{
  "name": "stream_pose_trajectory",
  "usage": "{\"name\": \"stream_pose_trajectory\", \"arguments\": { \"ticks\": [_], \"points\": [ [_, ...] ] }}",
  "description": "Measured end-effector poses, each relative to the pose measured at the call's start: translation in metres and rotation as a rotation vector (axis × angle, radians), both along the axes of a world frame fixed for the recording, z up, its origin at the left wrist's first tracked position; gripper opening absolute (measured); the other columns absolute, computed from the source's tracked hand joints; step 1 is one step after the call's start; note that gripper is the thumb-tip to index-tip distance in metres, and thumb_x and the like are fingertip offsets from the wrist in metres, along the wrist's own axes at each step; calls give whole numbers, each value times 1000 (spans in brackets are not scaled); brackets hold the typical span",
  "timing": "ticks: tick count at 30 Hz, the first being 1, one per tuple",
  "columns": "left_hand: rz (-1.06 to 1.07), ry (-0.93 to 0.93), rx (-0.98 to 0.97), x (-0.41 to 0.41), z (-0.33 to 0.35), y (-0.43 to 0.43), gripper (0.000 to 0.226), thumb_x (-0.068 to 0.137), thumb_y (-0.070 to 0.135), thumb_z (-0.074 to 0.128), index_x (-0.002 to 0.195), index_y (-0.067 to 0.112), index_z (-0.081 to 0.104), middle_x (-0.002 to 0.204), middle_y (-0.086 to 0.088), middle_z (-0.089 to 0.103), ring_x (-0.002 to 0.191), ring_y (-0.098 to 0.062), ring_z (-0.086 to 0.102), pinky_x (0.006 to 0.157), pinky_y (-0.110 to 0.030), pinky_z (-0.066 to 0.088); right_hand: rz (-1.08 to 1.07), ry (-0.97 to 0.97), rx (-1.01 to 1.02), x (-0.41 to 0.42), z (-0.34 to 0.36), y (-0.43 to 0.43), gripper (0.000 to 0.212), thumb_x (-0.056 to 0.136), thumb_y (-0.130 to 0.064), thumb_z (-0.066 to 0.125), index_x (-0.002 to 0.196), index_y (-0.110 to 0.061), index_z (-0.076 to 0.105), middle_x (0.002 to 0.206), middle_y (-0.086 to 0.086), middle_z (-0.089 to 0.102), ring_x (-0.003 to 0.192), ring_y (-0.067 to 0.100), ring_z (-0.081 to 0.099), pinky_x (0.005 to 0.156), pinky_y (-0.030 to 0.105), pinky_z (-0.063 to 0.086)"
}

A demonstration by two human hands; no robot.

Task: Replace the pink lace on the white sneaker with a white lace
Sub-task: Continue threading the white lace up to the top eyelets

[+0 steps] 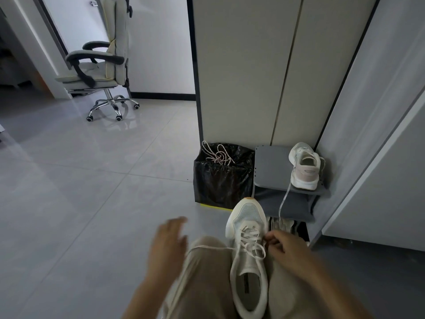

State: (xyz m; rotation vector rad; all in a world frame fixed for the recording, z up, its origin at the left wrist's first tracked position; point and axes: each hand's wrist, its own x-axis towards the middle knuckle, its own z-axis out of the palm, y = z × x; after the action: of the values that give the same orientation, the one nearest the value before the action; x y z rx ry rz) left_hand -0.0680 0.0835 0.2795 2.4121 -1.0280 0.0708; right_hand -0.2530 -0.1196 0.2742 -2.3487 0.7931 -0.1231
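- Motion blur is smearing the left hand (169, 242), left of the white mesh sneaker (249, 268). Its fingers are showing straight and spread, gripping nothing visible.
- The frame's lower edge is cutting off both forearms.
- The sneaker is lying between the person's beige-trousered knees (207, 272), its long axis running away from the camera and its toe pointing at the crinkled black plastic bin bag (222, 180).
- The right hand (285, 247), at the sneaker's right edge, is pinching the flat white lace (251, 237) with curled fingers.
- The speckled pink cord lace (219, 155) is lying tangled atop the bag, beyond the sneaker's toe.
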Motion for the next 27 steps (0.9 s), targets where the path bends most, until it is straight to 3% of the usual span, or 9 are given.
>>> {"name": "stream_pose_trajectory", "arguments": {
  "ticks": [2,3,6,9,13,16,20,23,27],
  "points": [
    [-277,84,120,-37,11,-31,35,90,22,40,123,25,51,124,5,54,112,-16,50,89,-26,41,96,19,-63,1,-1,-3,9,85,-29,62,93,-31,60,92,-18,53,89,0,53,85,23,45],
    [-324,78,236,-51,17,-44,34,94,26,35,123,25,52,125,7,54,113,-13,48,81,-23,37,146,32,-108,2,-2,-4,8,83,-33,63,89,-31,58,89,-21,47,88,1,49,84,24,42],
    [-275,80,305,-58,15,-56,26,96,29,38,110,23,60,111,6,60,104,-13,54,61,-20,31,205,37,-160,2,-3,-2,6,82,-30,63,85,-30,59,85,-24,39,87,2,45,83,26,39],
    [-296,286,217,-35,6,-42,15,89,28,49,90,25,64,91,14,61,91,-7,55,78,-23,44,164,-91,53,-3,2,-4,22,81,-19,68,71,-33,55,88,-13,52,84,0,53,79,19,47],
    [-177,271,185,-3,11,1,26,86,15,56,65,30,50,70,14,53,69,-2,48,63,-14,36,100,-163,281,-11,10,-5,5,81,-14,69,79,-14,64,85,-2,61,77,-1,58,72,11,45],
    [-32,295,197,17,8,33,33,87,16,58,60,30,46,67,7,54,62,-4,48,61,-21,38,73,-179,334,-12,10,-2,2,84,-11,64,83,-9,63,78,-3,62,70,-3,56,68,9,43],
    [-46,277,389,10,9,32,15,91,26,53,79,34,55,97,7,51,85,-10,57,74,-22,42,17,-217,370,-9,10,1,7,84,-5,61,77,-6,59,67,-5,55,62,0,50,63,11,41],
    [-136,247,207,-14,12,1,30,90,22,52,119,31,55,121,10,46,101,-12,57,82,-22,42,-1,-249,409,-6,9,2,11,86,-10,61,77,-6,59,61,-8,54,60,2,49,62,15,41],
    [-295,282,156,-52,20,-40,33,92,22,45,123,33,51,124,14,53,103,-6,54,89,-20,42,-41,-281,362,-6,8,3,12,86,-12,62,76,-5,60,62,-6,54,59,0,48,60,14,40]
  ]
}}
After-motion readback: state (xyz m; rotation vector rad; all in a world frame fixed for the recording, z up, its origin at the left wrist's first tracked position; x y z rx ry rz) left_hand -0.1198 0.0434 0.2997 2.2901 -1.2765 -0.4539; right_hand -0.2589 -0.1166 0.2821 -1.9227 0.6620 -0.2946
